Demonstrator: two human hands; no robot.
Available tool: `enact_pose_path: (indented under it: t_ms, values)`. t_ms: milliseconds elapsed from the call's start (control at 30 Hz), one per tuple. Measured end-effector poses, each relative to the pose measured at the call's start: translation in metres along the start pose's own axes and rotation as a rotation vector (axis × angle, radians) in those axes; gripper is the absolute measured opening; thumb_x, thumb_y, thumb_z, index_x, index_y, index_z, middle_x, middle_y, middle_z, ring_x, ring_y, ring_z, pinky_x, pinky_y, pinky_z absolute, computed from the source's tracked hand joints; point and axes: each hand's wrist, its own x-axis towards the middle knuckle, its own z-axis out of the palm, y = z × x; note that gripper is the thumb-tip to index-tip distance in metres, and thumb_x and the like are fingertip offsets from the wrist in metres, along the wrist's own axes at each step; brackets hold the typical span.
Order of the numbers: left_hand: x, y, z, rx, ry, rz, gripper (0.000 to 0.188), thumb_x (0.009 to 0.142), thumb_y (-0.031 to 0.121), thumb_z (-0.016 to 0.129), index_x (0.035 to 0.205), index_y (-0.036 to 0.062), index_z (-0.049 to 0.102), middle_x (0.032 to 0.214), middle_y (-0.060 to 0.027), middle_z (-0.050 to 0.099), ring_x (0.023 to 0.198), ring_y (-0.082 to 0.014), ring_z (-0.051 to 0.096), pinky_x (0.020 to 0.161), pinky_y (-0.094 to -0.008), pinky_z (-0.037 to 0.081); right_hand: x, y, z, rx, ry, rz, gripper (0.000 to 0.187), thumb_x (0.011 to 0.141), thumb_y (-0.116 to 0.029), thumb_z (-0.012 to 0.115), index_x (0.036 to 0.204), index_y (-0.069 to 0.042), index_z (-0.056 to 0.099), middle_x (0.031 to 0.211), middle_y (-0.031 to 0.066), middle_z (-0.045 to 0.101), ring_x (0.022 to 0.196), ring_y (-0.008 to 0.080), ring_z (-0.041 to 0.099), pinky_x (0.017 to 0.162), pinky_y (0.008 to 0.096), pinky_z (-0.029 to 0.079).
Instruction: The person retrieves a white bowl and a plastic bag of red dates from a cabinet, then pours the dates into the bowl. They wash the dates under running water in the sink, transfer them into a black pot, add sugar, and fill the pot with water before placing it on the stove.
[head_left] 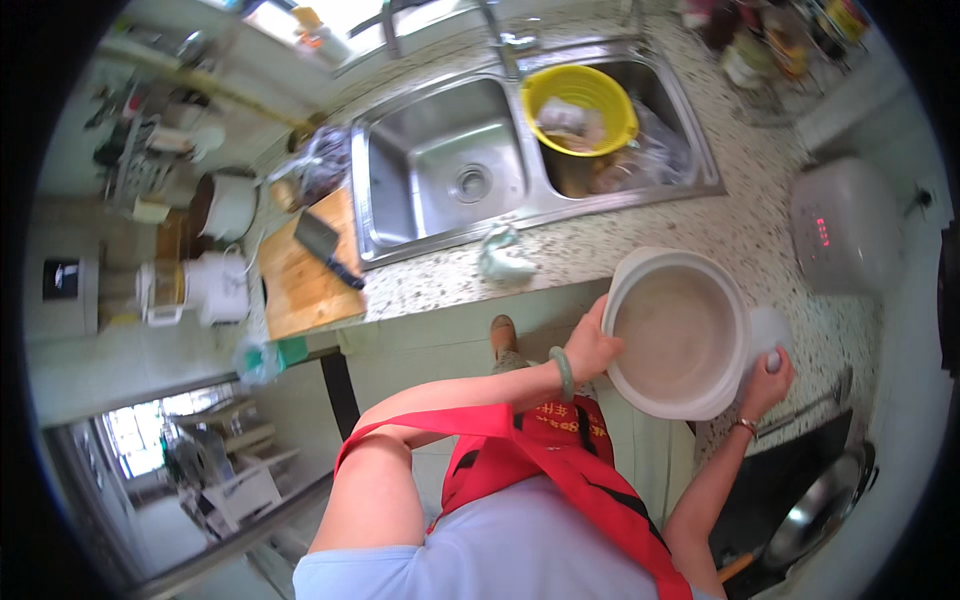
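Note:
A white round pot (676, 335) is at the counter's front edge, its mouth facing me and its beige inside bare. My left hand (592, 348) grips the pot's left side, fingers closed at the rim. On the other side, my right hand (768, 384) pinches the knob of a pale lid (770, 328), which is partly hidden behind the pot. Between the sink and the pot lies a crumpled pale cloth (503, 254).
A double steel sink (432, 150) has a yellow basket (580, 82) and plastic bags in its right basin. A cleaver (322, 240) rests on a wooden cutting board (290, 290). At right are a rice cooker (846, 225) and a wok (820, 512) on the stove.

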Motion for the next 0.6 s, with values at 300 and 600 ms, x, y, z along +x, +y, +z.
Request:
enact_pose_path:
  t_ms: [300, 600]
  values:
    - [-0.067, 0.033, -0.103, -0.089, 0.269, -0.049, 0.065, 0.075, -0.003, 0.055, 0.137, -0.0001, 0.038, 0.113, -0.0130, 0.058, 0.102, -0.0201, 0.058, 0.089, -0.0311, 0.048, -0.002, -0.074, -0.043, -0.598, -0.203, 0.027, 0.038, 0.094, -0.034, 0.056, 0.123, -0.010, 0.061, 0.127, 0.0153, 0.054, 0.112, 0.0330, 0.054, 0.092, 0.0454, 0.046]
    - [-0.167, 0.057, -0.275, -0.448, 0.474, 0.091, 0.045, 0.078, -0.006, 0.058, 0.123, -0.0024, 0.053, 0.106, -0.0113, 0.065, 0.093, -0.0212, 0.067, 0.080, -0.0342, 0.058, -0.097, -0.303, 0.019, 0.797, -0.930, 0.067, 0.036, 0.100, -0.028, 0.048, 0.118, 0.000, 0.062, 0.108, 0.0103, 0.067, 0.090, 0.0180, 0.067, 0.081, 0.0288, 0.050]
